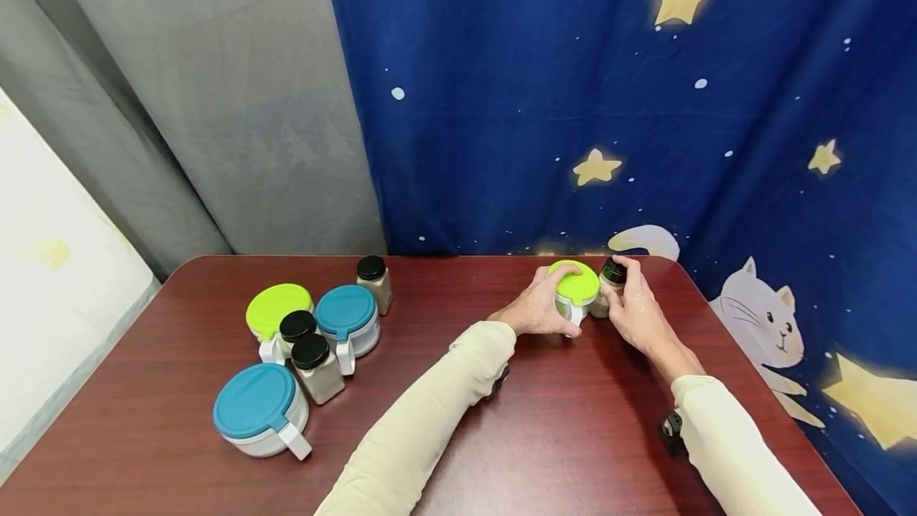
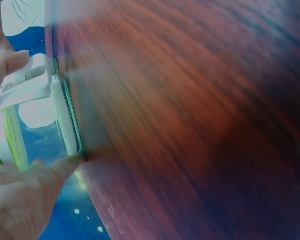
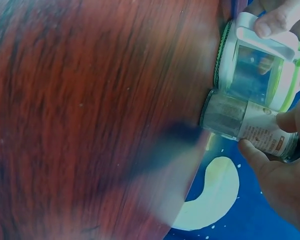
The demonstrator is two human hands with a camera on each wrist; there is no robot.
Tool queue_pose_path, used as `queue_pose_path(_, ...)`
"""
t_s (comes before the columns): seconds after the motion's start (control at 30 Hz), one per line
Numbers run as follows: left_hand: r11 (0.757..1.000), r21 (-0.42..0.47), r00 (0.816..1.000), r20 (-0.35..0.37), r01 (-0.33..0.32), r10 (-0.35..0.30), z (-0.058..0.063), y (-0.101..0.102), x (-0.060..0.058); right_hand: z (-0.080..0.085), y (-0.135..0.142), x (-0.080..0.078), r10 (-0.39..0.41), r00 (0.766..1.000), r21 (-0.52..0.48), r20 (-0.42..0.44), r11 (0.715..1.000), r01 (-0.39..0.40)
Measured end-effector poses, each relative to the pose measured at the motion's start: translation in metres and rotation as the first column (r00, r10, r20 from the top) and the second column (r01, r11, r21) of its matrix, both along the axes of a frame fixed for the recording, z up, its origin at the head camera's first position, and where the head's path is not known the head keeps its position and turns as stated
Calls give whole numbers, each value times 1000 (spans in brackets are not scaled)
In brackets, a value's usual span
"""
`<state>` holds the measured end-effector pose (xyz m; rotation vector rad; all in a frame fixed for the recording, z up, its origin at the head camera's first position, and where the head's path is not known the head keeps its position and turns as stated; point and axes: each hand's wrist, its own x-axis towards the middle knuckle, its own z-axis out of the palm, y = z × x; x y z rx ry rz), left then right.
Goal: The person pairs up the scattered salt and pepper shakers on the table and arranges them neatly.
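Note:
At the far right of the table, my left hand (image 1: 539, 302) grips a clear seasoning jar (image 2: 37, 117) with a lime-green lid (image 1: 577, 283) and a white handle (image 3: 266, 42). Its thumb rests by the handle while the fingers go round the jar's side. Right beside it, my right hand (image 1: 637, 309) holds a small glass spice bottle (image 3: 240, 122) with a black cap (image 1: 614, 271) and a printed label. Thumb and fingers pinch the bottle near its cap. Jar and bottle stand side by side, close together, near the back edge.
On the left stand two blue-lidded jars (image 1: 254, 404) (image 1: 347, 310), a green-lidded jar (image 1: 278, 307) and black-capped bottles (image 1: 319, 373) (image 1: 298, 326) (image 1: 376, 283). Curtains (image 1: 501, 102) hang behind the reddish-brown table (image 1: 473, 428).

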<state>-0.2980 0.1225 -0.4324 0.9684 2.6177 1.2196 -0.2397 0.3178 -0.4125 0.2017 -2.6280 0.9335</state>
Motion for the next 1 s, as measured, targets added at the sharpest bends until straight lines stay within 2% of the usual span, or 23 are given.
queue_pose_path(0.17,999,36,999,32,4,-5,-5,-5,9,1,3,7,6,999,-49,43,999,-4)
queue_pose_path(0.27,998,45,998,59,-39,37,-3,-14,19,6,4,15,-31,999,-78,22,996,33)
queue_pose_path(0.33,996,50,996,58,-68,65,1,-21,25,12,4,21,-61,998,-83,-30,995,58)
queue_pose_path(0.4,994,63,995,50,-84,81,7,-29,30,18,3,28,-82,990,-108,-117,992,70)
queue_pose_path(0.5,995,79,997,37,-68,66,19,-40,41,25,-2,40,-91,964,-142,-252,988,56)
queue_pose_path(0.57,995,81,998,32,-57,54,28,-52,52,30,-9,51,-70,946,-170,-315,985,17)
queue_pose_path(0.67,994,101,999,26,-30,28,43,-71,74,37,-21,67,-16,942,-159,-336,987,-40)
queue_pose_path(0.87,987,162,999,-31,12,-7,61,-109,116,39,-52,92,103,966,-70,-238,990,-122)
queue_pose_path(1.0,986,167,998,-66,-1,12,69,-132,146,35,-74,104,172,966,-11,-194,984,-177)
